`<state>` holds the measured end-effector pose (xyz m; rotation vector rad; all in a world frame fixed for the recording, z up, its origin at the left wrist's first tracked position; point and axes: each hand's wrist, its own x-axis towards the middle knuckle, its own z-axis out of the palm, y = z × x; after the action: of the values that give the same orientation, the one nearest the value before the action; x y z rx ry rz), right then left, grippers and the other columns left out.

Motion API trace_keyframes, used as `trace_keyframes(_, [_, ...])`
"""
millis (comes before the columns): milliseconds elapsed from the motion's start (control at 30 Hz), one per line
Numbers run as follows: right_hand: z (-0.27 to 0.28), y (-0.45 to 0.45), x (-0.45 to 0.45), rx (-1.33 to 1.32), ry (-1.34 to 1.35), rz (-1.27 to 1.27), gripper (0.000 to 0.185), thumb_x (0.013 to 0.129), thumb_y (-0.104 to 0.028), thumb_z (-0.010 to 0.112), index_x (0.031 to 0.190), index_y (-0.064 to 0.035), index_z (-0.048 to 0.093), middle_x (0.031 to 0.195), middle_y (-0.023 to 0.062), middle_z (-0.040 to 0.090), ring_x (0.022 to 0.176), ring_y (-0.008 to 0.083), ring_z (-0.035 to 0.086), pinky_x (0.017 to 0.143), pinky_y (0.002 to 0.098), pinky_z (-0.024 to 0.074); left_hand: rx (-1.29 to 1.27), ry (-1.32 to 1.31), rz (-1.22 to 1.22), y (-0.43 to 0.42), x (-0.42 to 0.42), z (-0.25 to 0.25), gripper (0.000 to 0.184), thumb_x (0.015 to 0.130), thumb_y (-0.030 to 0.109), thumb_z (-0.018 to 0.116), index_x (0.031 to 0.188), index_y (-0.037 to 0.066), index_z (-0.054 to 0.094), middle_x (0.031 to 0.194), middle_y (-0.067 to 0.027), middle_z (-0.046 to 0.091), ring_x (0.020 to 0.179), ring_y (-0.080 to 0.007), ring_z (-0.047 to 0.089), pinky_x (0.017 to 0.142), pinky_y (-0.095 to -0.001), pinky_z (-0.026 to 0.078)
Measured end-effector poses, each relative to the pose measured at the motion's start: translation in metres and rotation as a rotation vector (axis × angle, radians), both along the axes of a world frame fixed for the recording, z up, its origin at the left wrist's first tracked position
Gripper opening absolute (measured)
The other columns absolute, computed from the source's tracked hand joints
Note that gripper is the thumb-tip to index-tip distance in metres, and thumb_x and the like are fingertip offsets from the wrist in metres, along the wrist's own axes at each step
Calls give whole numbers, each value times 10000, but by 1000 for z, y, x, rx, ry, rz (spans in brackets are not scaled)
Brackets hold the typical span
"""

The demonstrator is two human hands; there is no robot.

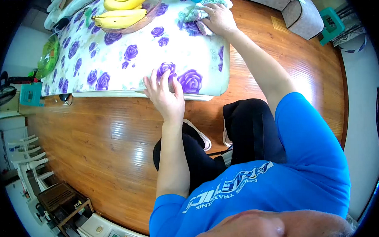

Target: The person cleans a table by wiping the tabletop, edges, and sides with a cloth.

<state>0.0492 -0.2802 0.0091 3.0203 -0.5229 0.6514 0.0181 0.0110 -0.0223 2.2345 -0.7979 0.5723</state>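
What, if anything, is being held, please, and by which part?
The right hand lies on top of the crumpled cloth; whether it grips any part cannot be told. The left hand holds nothing.

Bananas (pixel 121 19) lie in a shallow tray (pixel 154 9) beyond the left fingers (pixel 154 80); a green bowl (pixel 48 56) sits farther left. A sofa (pixel 301 20) and green stool (pixel 332 25) stand right of the right fingers (pixel 213 10).
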Motion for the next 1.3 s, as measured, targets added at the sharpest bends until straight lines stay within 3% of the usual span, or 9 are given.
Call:
trace_keyframes(267, [6,98,-103,126,-13,167,521,759,-310,681,1255,-184,581,1330,122,490,1234,323,430,1023,484,347,42,50,10,3,-1,2,266,836,175,625,1086,83,618,1303,-153,469,1273,-485,332,980,-685,254])
trace_keyframes(533, [18,108,-150,269,54,439,506,718,-209,706,1210,-176,595,1317,102,493,1245,311,415,1021,497,363,95,25,16,4,-3,5,274,855,158,625,1122,99,616,1304,-132,499,1265,-433,370,1041,-562,276])
trace_keyframes(667, [-9,44,-86,195,-114,179,450,794,-188,623,1242,-183,587,1342,119,482,1267,302,418,1072,456,348,84,-12,-17,5,1,-2,302,853,182,604,1147,112,598,1328,-146,473,1292,-473,335,994,-634,275])
trace_keyframes(900, [-22,-37,-6,415,-253,-195,462,849,-289,555,1295,-176,521,1390,135,424,1253,336,437,1026,454,390,41,-90,-5,-4,2,-4,262,841,120,578,1100,93,611,1281,-164,510,1256,-446,397,1031,-608,262])
trace_keyframes(967, [-35,-21,-15,494,-399,-259,525,826,-325,594,1315,-162,497,1359,168,434,1196,348,469,1014,430,399,76,-93,16,-2,0,-6,248,880,159,577,1114,87,615,1262,-142,529,1248,-389,396,1059,-517,278])
trace_keyframes(1033, [-32,3,-46,625,-397,-135,607,810,-328,585,1364,-155,410,1385,269,333,1167,424,475,995,442,411,66,-79,-9,-2,4,-8,241,877,162,574,1104,87,607,1280,-150,508,1263,-412,381,1032,-578,267])
trace_keyframes(1133, [-33,43,-112,903,-278,124,650,816,-307,614,1386,-134,353,1295,373,313,1088,480,503,974,460,419,45,-36,-41,-3,2,-3,227,885,151,566,1092,67,606,1243,-168,517,1204,-378,432,998,-510,322])
trace_keyframes(1167, [-34,54,-137,920,-254,226,647,845,-285,619,1407,-151,328,1233,308,397,1006,442,549,857,480,485,51,23,-62,0,-1,0,219,883,134,561,1082,56,608,1227,-188,518,1186,-384,447,982,-489,346])
trace_keyframes(1300, [-39,61,-173,1184,-140,437,709,827,-244,635,1434,-198,272,1301,287,390,1103,449,481,972,482,411,254,-35,-147,-8,10,21,210,838,83,623,1045,45,630,1282,-199,491,1246,-390,413,1020,-485,338])
